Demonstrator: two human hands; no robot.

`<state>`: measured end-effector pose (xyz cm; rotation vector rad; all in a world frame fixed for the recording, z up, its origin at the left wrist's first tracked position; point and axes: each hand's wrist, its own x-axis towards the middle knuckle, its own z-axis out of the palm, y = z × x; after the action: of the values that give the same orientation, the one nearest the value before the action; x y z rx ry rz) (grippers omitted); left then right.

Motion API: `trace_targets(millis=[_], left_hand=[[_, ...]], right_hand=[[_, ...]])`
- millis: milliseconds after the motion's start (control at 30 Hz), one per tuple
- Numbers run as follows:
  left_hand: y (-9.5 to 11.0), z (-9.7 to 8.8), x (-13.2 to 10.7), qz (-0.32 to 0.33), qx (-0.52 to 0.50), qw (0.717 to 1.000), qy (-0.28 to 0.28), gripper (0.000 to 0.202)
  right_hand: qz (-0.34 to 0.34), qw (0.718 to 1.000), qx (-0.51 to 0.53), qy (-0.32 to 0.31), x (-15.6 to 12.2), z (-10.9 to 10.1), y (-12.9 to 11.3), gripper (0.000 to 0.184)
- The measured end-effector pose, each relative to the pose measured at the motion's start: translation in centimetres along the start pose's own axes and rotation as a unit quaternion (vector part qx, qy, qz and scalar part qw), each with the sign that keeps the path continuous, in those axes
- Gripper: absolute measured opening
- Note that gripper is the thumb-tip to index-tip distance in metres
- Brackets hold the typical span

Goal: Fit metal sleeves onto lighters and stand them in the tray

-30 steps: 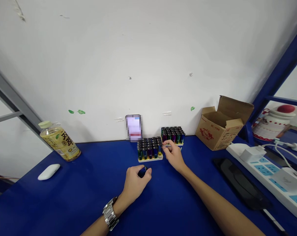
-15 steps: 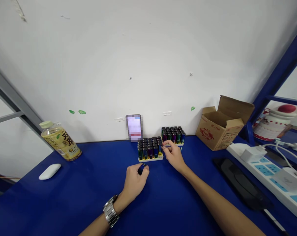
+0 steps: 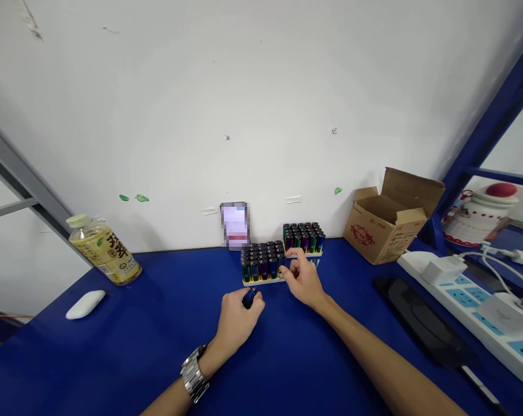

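Note:
My left hand [image 3: 241, 315] is closed around a dark blue lighter [image 3: 249, 298] just in front of the nearer tray, with its top poking out between thumb and fingers. Upright lighters [image 3: 264, 268] with black tops and shiny coloured bodies stand in rows in that pale tray [image 3: 261, 283]. At its front right corner is my right hand [image 3: 305, 280], thumb and index finger apart. The thumb touches the corner lighter [image 3: 281, 261], and the index fingertip rests by the tray's right side.
Behind to the right stands a second tray [image 3: 316, 254] of lighters. A phone [image 3: 235, 225] leans on the wall. An open cardboard box [image 3: 372, 234], power strip [image 3: 456, 297] and black device [image 3: 421, 320] are on the right; a drink bottle [image 3: 108, 251] and white case [image 3: 85, 304] on the left.
My right thumb has moved down and left onto the corner lighter, and the fingers have spread. My left hand stays almost still with its lighter.

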<state>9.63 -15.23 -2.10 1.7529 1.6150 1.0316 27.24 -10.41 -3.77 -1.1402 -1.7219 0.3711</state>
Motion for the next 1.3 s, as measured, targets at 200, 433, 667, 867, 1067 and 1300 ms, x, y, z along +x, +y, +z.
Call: trace_targets(millis=[200,433,667,867,1067,1300], left_hand=[[-0.5,0.1,0.0,0.0,0.0,1.0,0.016,0.023],[-0.6,0.2,-0.5,0.064,0.011,0.997,-0.031,0.013],[-0.8,0.6,-0.9,0.179,0.008,0.977,0.113,0.029],[-1.1,0.5,-0.5,0.119,0.017,0.988,0.099,0.019],[-1.2,0.6,-0.4,0.11,0.003,0.991,0.081,0.02],[-1.2,0.7,-0.4,0.1,0.011,0.992,0.082,0.019]], right_hand=[[-0.156,0.986,-0.013,-0.059,-1.1,0.6,-1.2,0.021],[-0.16,0.981,0.031,-0.109,-1.9,1.9,-4.2,0.022],[-0.151,0.983,0.007,0.105,-0.8,0.1,-1.3,0.016],[-0.15,0.98,-0.08,0.1,0.6,-1.5,2.1,0.013],[-0.189,0.973,-0.132,-0.006,0.9,-1.1,1.7,0.018],[-0.104,0.992,-0.074,-0.015,1.3,-1.2,1.0,0.01]])
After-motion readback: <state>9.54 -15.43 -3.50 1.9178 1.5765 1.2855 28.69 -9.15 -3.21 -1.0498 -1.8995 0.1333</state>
